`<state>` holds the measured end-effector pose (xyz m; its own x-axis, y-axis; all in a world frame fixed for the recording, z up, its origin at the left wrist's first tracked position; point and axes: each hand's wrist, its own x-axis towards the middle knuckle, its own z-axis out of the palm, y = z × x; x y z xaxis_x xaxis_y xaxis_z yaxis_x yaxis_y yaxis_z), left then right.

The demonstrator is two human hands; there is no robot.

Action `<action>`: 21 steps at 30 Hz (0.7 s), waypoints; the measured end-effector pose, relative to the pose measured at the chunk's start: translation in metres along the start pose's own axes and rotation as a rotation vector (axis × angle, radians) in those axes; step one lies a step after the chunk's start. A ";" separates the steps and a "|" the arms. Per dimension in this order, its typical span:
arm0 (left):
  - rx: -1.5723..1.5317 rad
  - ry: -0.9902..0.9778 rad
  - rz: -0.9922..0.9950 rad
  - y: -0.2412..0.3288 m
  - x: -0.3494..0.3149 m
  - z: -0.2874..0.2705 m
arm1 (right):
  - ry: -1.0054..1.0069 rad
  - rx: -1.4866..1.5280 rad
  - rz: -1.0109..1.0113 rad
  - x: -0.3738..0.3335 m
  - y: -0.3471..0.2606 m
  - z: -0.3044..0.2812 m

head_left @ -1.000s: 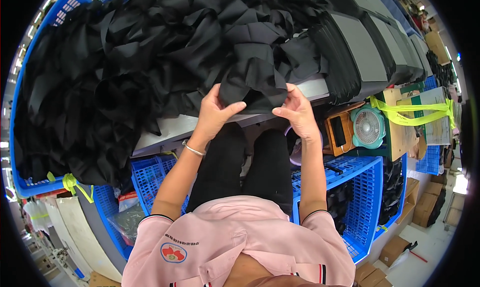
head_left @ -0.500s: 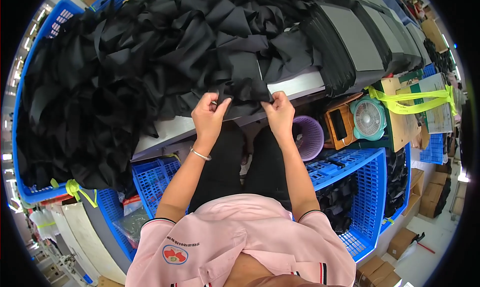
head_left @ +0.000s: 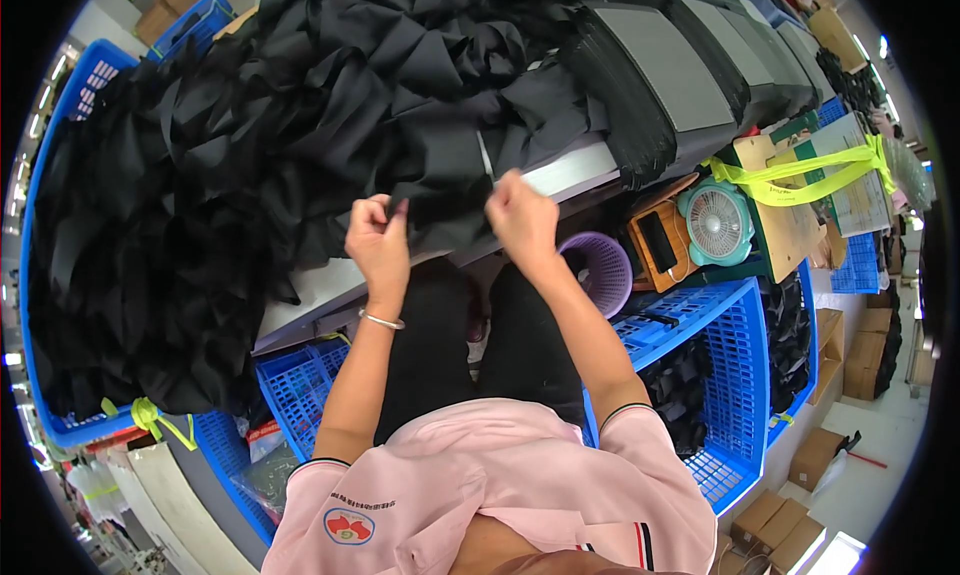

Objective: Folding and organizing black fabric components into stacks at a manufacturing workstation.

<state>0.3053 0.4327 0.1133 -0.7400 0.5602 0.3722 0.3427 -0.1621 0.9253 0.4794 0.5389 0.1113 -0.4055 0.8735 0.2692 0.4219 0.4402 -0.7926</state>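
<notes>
A black fabric piece [head_left: 445,200] lies between my two hands at the near edge of the grey table [head_left: 325,293]. My left hand [head_left: 378,247] pinches its left side between thumb and fingers. On the right, my right hand [head_left: 524,220] is closed at the piece's other edge; its fingers are slightly blurred and partly hide what they grip. Just beyond, a large heap of loose black fabric pieces [head_left: 250,125] covers most of the table. A narrow pale strip [head_left: 486,155] shows among the cloth above my right hand.
Stacked black-and-grey panels [head_left: 665,70] stand at the far right. Beside the table are a green fan [head_left: 718,223], a phone [head_left: 657,241] on a wooden stand and a purple basket [head_left: 603,275]. A blue crate [head_left: 735,375] with black pieces sits at right, another blue crate [head_left: 300,380] at left.
Both hands have shifted left, and the gap between them is slightly wider. My right hand has turned, its fingers now more curled. The whole view has also shifted a little.
</notes>
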 end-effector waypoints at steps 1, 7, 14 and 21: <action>-0.059 -0.032 -0.175 0.005 0.004 -0.006 | 0.313 -0.286 -0.072 0.008 0.006 0.001; -0.075 -0.033 -0.281 0.002 -0.005 -0.004 | 0.021 0.134 0.033 0.026 -0.018 -0.072; 0.086 -0.244 -0.132 0.023 -0.028 -0.031 | 0.503 -0.817 -0.119 0.105 0.013 -0.191; -0.198 -0.185 -0.179 0.056 -0.063 -0.048 | 0.349 -0.412 0.157 0.112 0.012 -0.231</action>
<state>0.3429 0.3493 0.1451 -0.6544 0.7293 0.1998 0.0841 -0.1924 0.9777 0.6270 0.6900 0.2584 -0.0494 0.9214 0.3855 0.7657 0.2828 -0.5777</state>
